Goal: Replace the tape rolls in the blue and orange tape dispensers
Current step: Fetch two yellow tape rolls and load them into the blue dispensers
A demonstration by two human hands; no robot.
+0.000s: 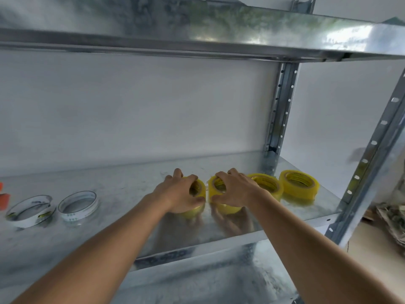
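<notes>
Galvanised steel shelf (122, 189) against a plain white wall, with a slotted metal upright (281, 110) at the back right corner serving as landmark.

Lying flat in a row just left of and in front of that upright: 4 yellow-tinted rolls of clear packing tape. Farthest right roll (299, 187) and its neighbour (268, 184) sitting untouched nearest the upright. Left hand (177, 189) closing over the leftmost roll (197, 194), fingers curled across its top rim and thumb pressing the near side, grasping it. Right hand (236, 189) gripping the second roll (219, 194) likewise, fingertips hooked into the core, thumb low on the outer wall. Both rolls looking still in contact with the shelf, almost touching each other.

Resting far left of the upright: 2 spent white cardboard tape cores (29, 210) (77, 205), and an orange shape (4, 198) cut by the frame edge, likely a dispenser. Blue dispenser not showing.

Roll axes pointing straight up, fingers arriving from above and the near side, so lifting upward and drawing back towards the body seeming the natural move, each hand equally close to its own roll.

Printing on the yellow inner labels and green marks on the cores too blurred for reading.
</notes>
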